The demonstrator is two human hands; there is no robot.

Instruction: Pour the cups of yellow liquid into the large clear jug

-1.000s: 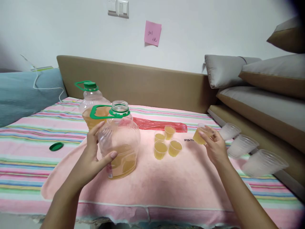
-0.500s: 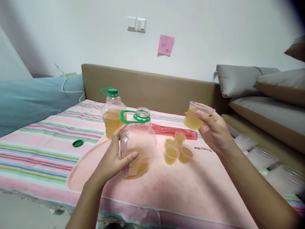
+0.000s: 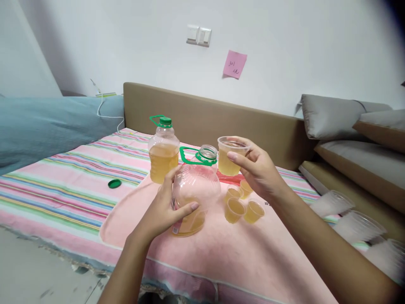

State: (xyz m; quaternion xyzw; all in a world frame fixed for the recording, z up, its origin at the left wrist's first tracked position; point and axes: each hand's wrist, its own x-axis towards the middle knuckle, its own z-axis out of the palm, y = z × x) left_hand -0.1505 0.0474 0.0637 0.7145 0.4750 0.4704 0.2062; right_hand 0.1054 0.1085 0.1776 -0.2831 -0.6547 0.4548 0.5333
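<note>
My left hand [image 3: 171,207] is wrapped round the side of an uncapped clear plastic jug [image 3: 202,181] with a green handle. Some yellow liquid lies in the jug's lower part, and its base rests on the pink cloth. Raised beside the jug's mouth, a clear plastic cup [image 3: 228,162] of yellow liquid is gripped at its rim and side by my right hand [image 3: 256,166]. The cup looks roughly upright. Several filled cups [image 3: 236,210] stand grouped on the cloth, right of the jug and below my right hand.
A capped jug [image 3: 163,158] of yellow liquid stands behind on the left. The loose green cap [image 3: 114,183] lies on the striped sheet [image 3: 72,194]. Stacks of clear cups [image 3: 359,228] lie at the right, near grey cushions [image 3: 357,164]. Red plastic [image 3: 229,178] lies behind the cups.
My right hand has carried the cup leftward, close to the jug's mouth. My left hand keeps its hold on the jug. The whole view has shifted slightly.
</note>
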